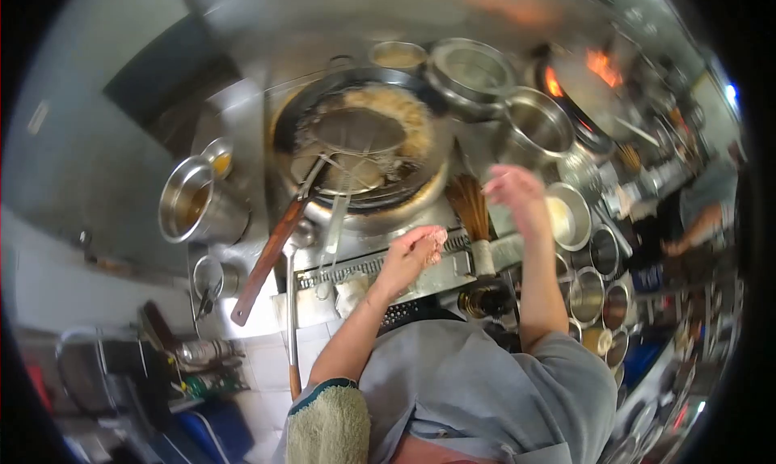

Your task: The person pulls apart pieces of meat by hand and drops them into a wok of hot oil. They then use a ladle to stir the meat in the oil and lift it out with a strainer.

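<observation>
My left hand is closed in front of the stove, with a pinkish clump like raw minced meat at its fingertips. Farther right, my right hand is raised beside a bamboo wok brush; motion smears its fingers. Beyond my hands, a large wok contains bubbling oil. A round strainer with a wooden handle lies across it, alongside a wire skimmer. To the left of my left hand, a long-handled ladle rests on the stove edge.
Metal pots stand at the left. Another pot and a lidded-looking pot stand behind my right hand. Flames rise around a second wok at the far right. Several containers line the right side, where another person is.
</observation>
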### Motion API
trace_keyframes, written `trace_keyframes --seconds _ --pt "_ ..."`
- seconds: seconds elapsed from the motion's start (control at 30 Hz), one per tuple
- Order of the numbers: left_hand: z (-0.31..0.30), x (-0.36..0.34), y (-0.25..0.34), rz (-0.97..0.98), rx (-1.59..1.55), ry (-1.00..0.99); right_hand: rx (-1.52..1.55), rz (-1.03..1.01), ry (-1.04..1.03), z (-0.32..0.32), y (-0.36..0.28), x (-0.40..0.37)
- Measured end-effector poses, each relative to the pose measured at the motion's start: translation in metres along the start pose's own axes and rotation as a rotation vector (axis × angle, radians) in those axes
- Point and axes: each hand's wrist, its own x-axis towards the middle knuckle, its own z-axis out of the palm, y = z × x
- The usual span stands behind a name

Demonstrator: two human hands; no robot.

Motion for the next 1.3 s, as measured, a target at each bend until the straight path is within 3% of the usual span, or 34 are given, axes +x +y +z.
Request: trace_keyframes --seconds 0.07,0.13,0.2,0.23,0.27,0.33,0.43,0.47,0.53,0.57,0.67,0.77,0.87,1.0,1.03,1.17,1.3 --pt "0.015 0.016 0.002 0.013 0.187 -0.115 0.273 0.397 0.065 0.004 0.037 -0.038" --pt "0.035 0.026 0.014 -0.019 0.464 -0.191 0.636 0.516 0.042 0.007 0.087 -0.059" --pt "0.028 0.053 -0.018 0.243 0.929 -0.214 0.839 0.478 0.005 0.028 0.082 -0.062" --pt "0.027 0.061 -0.03 0.392 1.153 -0.216 0.766 0.448 0.035 0.028 0.091 -0.063" --pt "0.033 0.061 -0.029 0.295 1.104 -0.166 0.695 0.42 0.061 0.026 0.109 -0.062" --pt "0.029 0.064 -0.034 0.276 1.29 -0.095 0.558 0.384 0.081 0.024 0.117 -0.062" --pt "0.025 0.068 -0.016 -0.154 1.06 -0.085 0.416 0.371 0.061 0.03 0.117 -0.069" --pt "0.016 0.07 -0.021 -0.004 1.142 -0.091 0.375 0.353 0.026 0.028 0.117 -0.069" --pt "-0.004 0.072 -0.029 -0.02 0.898 -0.164 0.293 0.334 -0.059 0.022 0.12 -0.066" --pt "-0.002 0.067 -0.018 -0.195 0.627 -0.229 0.313 0.278 -0.065 0.021 0.113 -0.063" --pt "-0.01 0.052 -0.009 -0.283 0.097 -0.307 0.027 0.25 -0.227 0.007 0.081 -0.051" --pt "-0.005 0.039 -0.002 -0.252 0.044 -0.201 0.084 0.276 -0.168 0.002 0.07 -0.041" --pt "0.003 0.037 -0.004 -0.24 0.014 -0.165 0.056 0.144 -0.248 0.024 0.072 -0.038" --pt "-0.005 0.04 -0.019 -0.202 -0.01 -0.252 -0.332 0.133 -0.276 0.035 0.061 -0.039" --pt "-0.007 0.04 -0.022 -0.182 0.009 -0.277 -0.194 0.128 -0.241 0.027 0.081 -0.033" --pt "0.002 0.04 -0.024 -0.147 -0.177 -0.104 -0.211 0.209 -0.171 0.003 0.065 -0.029" --pt "0.006 0.045 -0.033 -0.074 -0.27 0.007 -0.544 -0.056 -0.097 0.034 0.058 -0.054"
